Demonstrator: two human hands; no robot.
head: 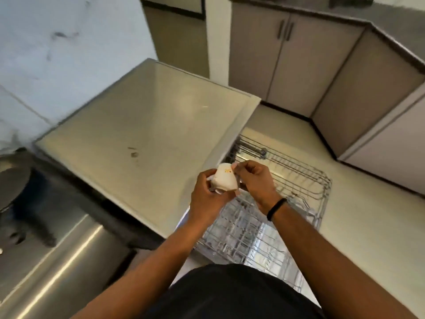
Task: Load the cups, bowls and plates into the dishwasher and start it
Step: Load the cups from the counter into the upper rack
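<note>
kitchen floor (287, 134) is pale and fills the right half of our view, bounded by grey cabinet doors (292, 63) with dark handles under a dark countertop (391, 21). marbled white wall (57, 54) runs along the upper left. below it we note a large pale flat worktop (142, 125) with a small dark smudge near its middle. a stainless steel sink surface (64, 256) lies at lower left, with a dark blurred shape on it that we cannot identify.

dishwasher rack (296, 180), chromed wire, stands pulled out over the floor to the right of the worktop; a second wire basket (241, 231) sits nearer us, beneath our forearms. we see no dishes in either.

our dark shirt (234, 293) fills the bottom centre. a black band (276, 209) circles the right wrist.

white cup (225, 180), with a small orange mark on its side, is held in the air over the near edge of the rack, just beside the worktop corner. left hand (207, 194) wraps it from below and behind, fingers curled round the body. right hand (255, 178) pinches the cup's upper right edge with thumb and forefinger, other fingers curled. motion blur softens the detail.
</note>
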